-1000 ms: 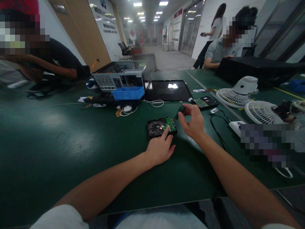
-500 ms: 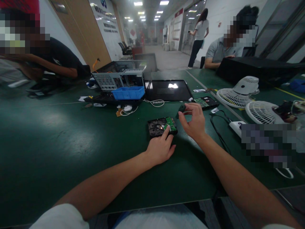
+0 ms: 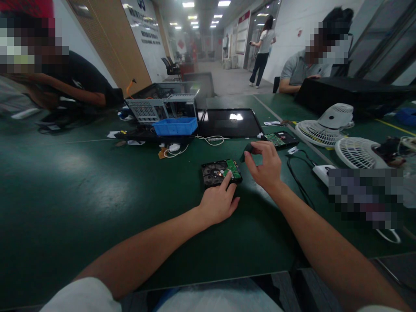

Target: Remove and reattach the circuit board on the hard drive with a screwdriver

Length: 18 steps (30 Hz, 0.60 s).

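A hard drive (image 3: 212, 174) lies flat on the green table in front of me, its green circuit board facing up. My left hand (image 3: 217, 206) rests at its near edge, index finger stretched onto the board and thumb apart. Just right of the drive, my right hand (image 3: 267, 167) is raised a little, with thumb and fingers closed on a small dark, rounded object (image 3: 247, 151). Its exact kind is too dark to make out; it is held apart from the drive.
A blue plastic tray (image 3: 175, 126) stands before an open computer case (image 3: 147, 110). Beyond lies a black panel (image 3: 227, 123). A second drive (image 3: 282, 139), white fans (image 3: 355, 152), cables and a power strip (image 3: 321, 173) are on the right. People sit at both sides.
My right hand has shifted very slightly to the right with the dark object. The left hand and the drive stay put. A person walking in the background has moved left and farther away.
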Each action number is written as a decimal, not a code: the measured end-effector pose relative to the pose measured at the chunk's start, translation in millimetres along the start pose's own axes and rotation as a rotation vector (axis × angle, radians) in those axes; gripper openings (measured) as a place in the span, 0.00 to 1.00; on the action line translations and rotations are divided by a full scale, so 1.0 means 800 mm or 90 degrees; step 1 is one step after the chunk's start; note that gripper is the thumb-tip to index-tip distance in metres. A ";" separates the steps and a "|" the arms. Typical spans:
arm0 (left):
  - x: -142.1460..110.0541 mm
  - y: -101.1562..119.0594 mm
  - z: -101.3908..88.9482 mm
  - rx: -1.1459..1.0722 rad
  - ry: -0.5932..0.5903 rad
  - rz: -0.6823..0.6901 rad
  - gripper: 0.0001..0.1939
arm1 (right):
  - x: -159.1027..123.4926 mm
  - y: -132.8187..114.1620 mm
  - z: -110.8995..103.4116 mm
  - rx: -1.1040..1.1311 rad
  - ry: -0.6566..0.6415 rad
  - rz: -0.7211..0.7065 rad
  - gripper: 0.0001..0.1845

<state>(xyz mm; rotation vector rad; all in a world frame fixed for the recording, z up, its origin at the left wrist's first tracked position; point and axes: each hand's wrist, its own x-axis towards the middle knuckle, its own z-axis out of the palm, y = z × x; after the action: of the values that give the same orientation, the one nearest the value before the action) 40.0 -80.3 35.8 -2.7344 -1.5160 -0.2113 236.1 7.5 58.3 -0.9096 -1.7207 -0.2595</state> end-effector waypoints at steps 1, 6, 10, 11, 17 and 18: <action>0.000 0.000 0.000 0.001 -0.003 -0.001 0.22 | 0.000 0.000 0.000 0.009 -0.003 0.005 0.17; 0.001 0.001 -0.003 0.002 -0.008 0.004 0.22 | -0.004 0.000 0.004 0.041 -0.002 0.037 0.17; 0.001 0.001 -0.003 0.001 -0.008 0.002 0.22 | -0.003 -0.001 0.002 0.016 -0.001 0.065 0.16; 0.001 0.001 -0.003 0.000 -0.008 0.001 0.22 | -0.002 -0.001 0.001 0.009 -0.002 0.062 0.16; 0.001 0.000 -0.003 -0.006 -0.011 0.000 0.23 | -0.001 -0.003 -0.001 0.011 -0.019 0.057 0.16; 0.001 0.000 -0.003 -0.005 -0.012 0.001 0.22 | -0.002 -0.003 0.000 0.020 -0.021 0.062 0.17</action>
<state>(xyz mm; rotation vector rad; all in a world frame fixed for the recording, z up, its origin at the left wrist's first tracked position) 40.4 -80.1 38.2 -2.7507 -1.5211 -0.1912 234.6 4.9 57.8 -0.9768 -1.7009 -0.1536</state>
